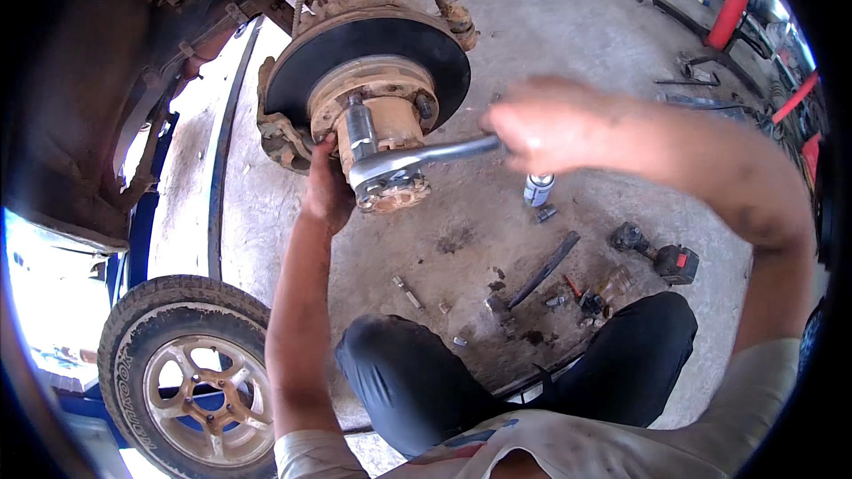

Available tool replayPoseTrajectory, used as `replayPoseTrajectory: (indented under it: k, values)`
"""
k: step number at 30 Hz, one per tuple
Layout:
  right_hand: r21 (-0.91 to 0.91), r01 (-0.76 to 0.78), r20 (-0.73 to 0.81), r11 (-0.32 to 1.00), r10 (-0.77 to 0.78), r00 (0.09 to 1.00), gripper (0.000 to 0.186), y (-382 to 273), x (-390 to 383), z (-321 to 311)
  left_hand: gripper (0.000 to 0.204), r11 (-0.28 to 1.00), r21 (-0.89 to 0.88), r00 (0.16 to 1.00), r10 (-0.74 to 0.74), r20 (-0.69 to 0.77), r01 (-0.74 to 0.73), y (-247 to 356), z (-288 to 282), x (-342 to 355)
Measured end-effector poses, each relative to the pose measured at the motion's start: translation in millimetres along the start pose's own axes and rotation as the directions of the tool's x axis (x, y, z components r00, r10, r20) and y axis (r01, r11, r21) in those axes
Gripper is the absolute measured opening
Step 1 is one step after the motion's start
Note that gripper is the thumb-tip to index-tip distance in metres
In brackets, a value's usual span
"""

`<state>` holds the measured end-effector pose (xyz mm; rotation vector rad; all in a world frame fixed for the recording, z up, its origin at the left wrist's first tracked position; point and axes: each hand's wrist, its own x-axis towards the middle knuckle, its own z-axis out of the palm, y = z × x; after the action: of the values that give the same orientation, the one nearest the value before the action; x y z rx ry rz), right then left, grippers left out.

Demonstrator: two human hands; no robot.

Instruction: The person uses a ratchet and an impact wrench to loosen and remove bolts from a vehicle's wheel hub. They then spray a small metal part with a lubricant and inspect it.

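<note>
A wheel hub [395, 115] with a dark brake disc [373, 40] behind it is in front of me at the upper middle. A chrome socket [359, 129] sits against the hub's flange, and the head of a ratchet wrench [426, 155] is joined to its near end. My right hand [537, 124], blurred by motion, is closed round the handle's right end. Low on the hub's left side, my left hand [328, 186] grips the hub, its thumb pointing up near the socket; its other fingers are mostly hidden behind the hub.
An off-road wheel [191, 381] lies at lower left. Under the right arm stand a spray can [538, 191] and a cordless impact wrench [652, 253]. A hammer [532, 284] and loose sockets are on the concrete by my knees. A red jack [729, 13] stands far right.
</note>
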<state>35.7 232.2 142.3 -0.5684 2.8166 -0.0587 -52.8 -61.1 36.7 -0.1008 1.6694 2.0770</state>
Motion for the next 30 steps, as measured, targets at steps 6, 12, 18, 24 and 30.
replayPoseTrajectory:
  k: [6, 12, 18, 24, 30]
  values:
    - [-0.401, 0.075, -0.132, 0.913, -0.138, 0.981, 0.012, -27.6, -41.0, -59.7, 0.063, 0.992, -0.101, 0.997, 0.080, 0.020, -0.078, -5.4, 13.0, 4.6]
    - [0.086, 0.055, -0.328, 0.995, -0.024, 0.944, 0.022, 29.3, -17.0, 66.9, 0.070, 0.959, 0.284, 0.997, -0.044, 0.069, 0.022, 22.4, 24.2, 3.3]
    - [0.142, 0.234, -0.130, 0.962, -0.216, 0.968, 0.024, 16.8, 6.0, 27.0, 0.075, 0.975, 0.220, 0.995, -0.009, -0.097, 0.030, 20.4, 10.9, -18.0]
    - [0.100, 0.022, 0.115, 0.995, -0.034, 0.993, 0.023, 35.6, -24.6, -3.5, 0.071, 0.999, 0.037, 0.992, -0.020, 0.121, 0.016, 8.7, 33.0, 19.0]
    - [0.282, 0.290, -0.157, 0.915, -0.254, 0.954, 0.021, 28.5, 11.2, 45.8, 0.068, 0.986, 0.158, 0.997, 0.061, -0.046, -0.053, 14.7, 0.8, -21.9]
